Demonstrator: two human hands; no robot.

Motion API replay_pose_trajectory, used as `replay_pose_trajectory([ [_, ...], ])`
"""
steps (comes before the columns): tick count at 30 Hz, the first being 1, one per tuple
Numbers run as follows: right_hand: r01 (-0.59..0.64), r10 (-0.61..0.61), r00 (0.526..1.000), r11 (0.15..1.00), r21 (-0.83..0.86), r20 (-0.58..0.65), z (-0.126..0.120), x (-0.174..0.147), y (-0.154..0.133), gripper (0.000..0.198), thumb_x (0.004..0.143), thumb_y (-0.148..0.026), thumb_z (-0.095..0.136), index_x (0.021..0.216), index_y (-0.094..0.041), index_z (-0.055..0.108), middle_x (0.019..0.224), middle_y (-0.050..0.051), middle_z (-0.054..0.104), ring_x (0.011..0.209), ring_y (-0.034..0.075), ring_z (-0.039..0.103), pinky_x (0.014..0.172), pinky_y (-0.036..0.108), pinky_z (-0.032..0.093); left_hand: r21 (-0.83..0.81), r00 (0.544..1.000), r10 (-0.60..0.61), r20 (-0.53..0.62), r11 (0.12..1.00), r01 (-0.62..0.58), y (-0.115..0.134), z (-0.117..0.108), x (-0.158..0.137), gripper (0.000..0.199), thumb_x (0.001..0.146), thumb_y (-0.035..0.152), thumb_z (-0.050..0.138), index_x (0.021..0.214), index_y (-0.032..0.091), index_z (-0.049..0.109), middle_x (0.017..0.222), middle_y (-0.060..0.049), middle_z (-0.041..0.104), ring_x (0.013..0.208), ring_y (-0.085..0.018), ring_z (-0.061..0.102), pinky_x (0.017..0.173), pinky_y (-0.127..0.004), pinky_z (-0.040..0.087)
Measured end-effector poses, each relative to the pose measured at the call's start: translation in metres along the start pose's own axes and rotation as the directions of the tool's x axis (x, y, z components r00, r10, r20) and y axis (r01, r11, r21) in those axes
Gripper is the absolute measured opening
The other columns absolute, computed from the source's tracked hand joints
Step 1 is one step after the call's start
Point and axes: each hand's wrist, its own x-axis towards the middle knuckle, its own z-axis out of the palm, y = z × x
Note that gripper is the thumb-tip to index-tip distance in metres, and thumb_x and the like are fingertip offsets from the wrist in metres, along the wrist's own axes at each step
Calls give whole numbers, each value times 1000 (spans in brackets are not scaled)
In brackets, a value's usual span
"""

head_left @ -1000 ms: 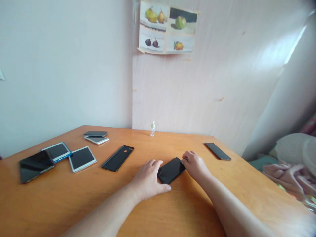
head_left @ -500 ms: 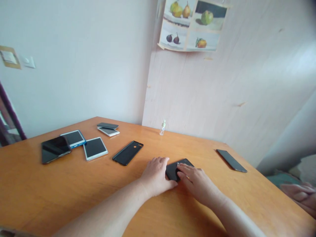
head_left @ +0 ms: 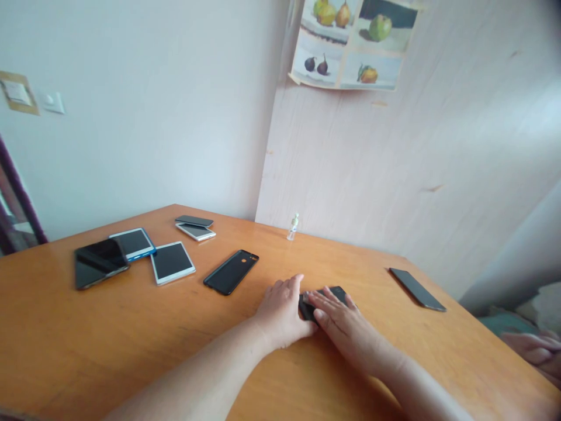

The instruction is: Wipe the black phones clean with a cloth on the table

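A black phone lies flat on the wooden table in front of me, partly covered by my hands. My left hand grips its left end, thumb at the near edge and fingers at the far edge. Across the top of the phone lies my right hand, with fingers stretched and pressed together. A small greyish piece shows under its fingertips; what it is I cannot make out. To the left is an empty black phone case, inner side up.
Left on the table are a dark tablet, a blue-edged white device, a white tablet and two stacked phones. A small clear bottle stands at the back. Another dark phone lies right.
My right hand has slid left over the phone, its fingertips now nearer my left hand, and the greyish piece has moved with them. The view has shifted slightly.
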Motion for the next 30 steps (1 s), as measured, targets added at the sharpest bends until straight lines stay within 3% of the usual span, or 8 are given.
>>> replay_pose_trajectory([
  [3, -219, 206, 973, 966, -138, -101, 1, 10, 36, 51, 101, -44, 23, 146, -27, 40, 150, 5, 41, 146, 30, 17, 111, 69, 10, -10, 1000, -13, 22, 1000, 13, 2, -1, 1, 94, 61, 42, 73, 141, 14, 33, 123, -16, 60, 114, -34, 53, 98, -46, 41],
  [6, -316, 286, 945, 922, -222, -158, 3, 14, 51, 49, 100, -36, 26, 145, -24, 42, 149, 7, 44, 144, 31, 22, 110, 69, 13, -26, 999, -3, 37, 1000, 4, 3, -1, 1, 95, 62, 41, 72, 143, 13, 30, 125, -16, 59, 116, -34, 52, 100, -46, 40],
  [9, -217, 193, 973, 952, -218, -125, 6, 12, 35, 48, 100, -36, 29, 145, -28, 41, 149, 6, 43, 144, 30, 25, 112, 65, 13, -32, 999, 5, 32, 999, -4, 2, 0, 1, 97, 62, 40, 72, 144, 16, 28, 125, -14, 59, 117, -35, 52, 100, -46, 40],
  [15, -2, -2, 1000, 988, -153, -24, 6, 9, -5, 49, 101, -47, 23, 148, -37, 34, 155, -1, 33, 147, 29, 13, 113, 65, 6, -32, 1000, 8, 5, 999, -8, 0, 2, 2, 91, 67, 38, 67, 145, 14, 27, 125, -16, 60, 117, -34, 53, 98, -45, 41],
  [21, -240, 216, 968, 947, -215, -128, 3, 11, 22, 51, 101, -46, 22, 146, -30, 40, 152, 1, 38, 147, 30, 9, 111, 69, 1, -30, 999, -7, 46, 1000, 9, 2, 1, 3, 105, 60, 43, 73, 147, 13, 24, 128, -16, 58, 119, -37, 51, 98, -47, 41],
  [23, -251, 231, 965, 951, -182, -124, 3, 9, 19, 53, 101, -47, 20, 145, -27, 41, 152, 2, 38, 147, 30, 8, 111, 69, 2, -36, 999, -16, 40, 999, 17, 1, 1, 4, 107, 59, 45, 73, 147, 12, 22, 128, -17, 58, 120, -37, 50, 99, -47, 40],
  [28, 46, -46, 999, 999, -20, 11, 3, 6, -19, 55, 101, -52, 17, 148, -32, 36, 155, 1, 32, 147, 29, 9, 114, 64, 2, -39, 999, -12, 32, 999, 13, -3, 3, 4, 99, 66, 43, 67, 147, 10, 21, 128, -20, 58, 119, -36, 52, 100, -47, 39],
  [30, 62, -62, 998, 997, -43, 9, 2, 7, -22, 55, 101, -52, 17, 148, -32, 35, 155, 1, 33, 147, 29, 9, 113, 65, 2, -44, 999, -16, 37, 999, 18, -2, 2, 4, 99, 66, 42, 67, 148, 10, 20, 127, -19, 58, 118, -35, 53, 100, -46, 40],
])
